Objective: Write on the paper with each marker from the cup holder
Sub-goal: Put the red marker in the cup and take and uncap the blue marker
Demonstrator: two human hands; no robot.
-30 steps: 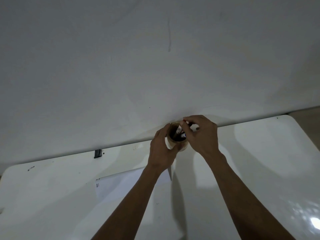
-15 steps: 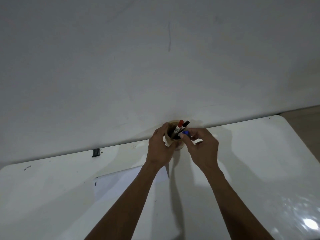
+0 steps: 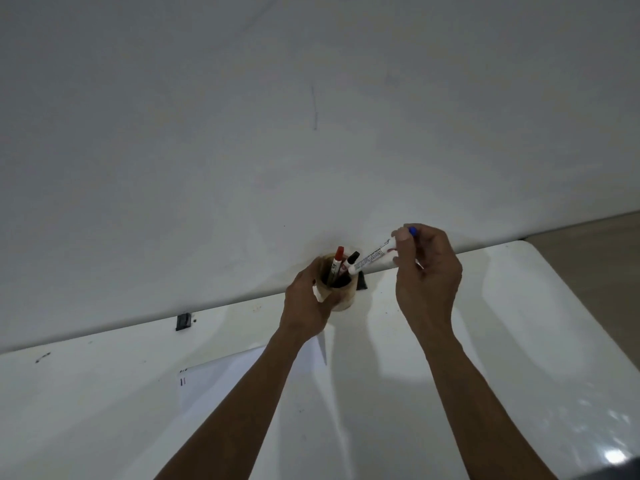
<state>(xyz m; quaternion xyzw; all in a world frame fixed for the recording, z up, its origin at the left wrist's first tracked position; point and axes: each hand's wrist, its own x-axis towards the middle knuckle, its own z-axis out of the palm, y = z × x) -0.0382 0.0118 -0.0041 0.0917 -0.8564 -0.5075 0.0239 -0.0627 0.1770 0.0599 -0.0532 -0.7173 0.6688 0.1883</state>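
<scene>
A tan cup holder (image 3: 343,296) stands at the table's far edge by the wall. My left hand (image 3: 306,306) is wrapped around its left side. A red-capped marker (image 3: 336,260) and a black-capped marker (image 3: 350,260) stick up out of it. My right hand (image 3: 427,275) pinches a blue-capped marker (image 3: 372,256), white-barrelled and slanted, its lower end just above the cup's rim. A white sheet of paper (image 3: 221,375) lies on the table nearer to me, partly under my left forearm, with small marks at its left corner.
The white glossy table (image 3: 519,341) runs to a rounded right corner, with brown floor (image 3: 595,258) beyond. A plain grey-white wall (image 3: 311,133) rises right behind the cup. A small dark clip (image 3: 183,321) sits at the table's back edge, left of the cup.
My right hand has pulled the blue-capped marker up and to the right, out of the cup. My left hand stays on the cup holder.
</scene>
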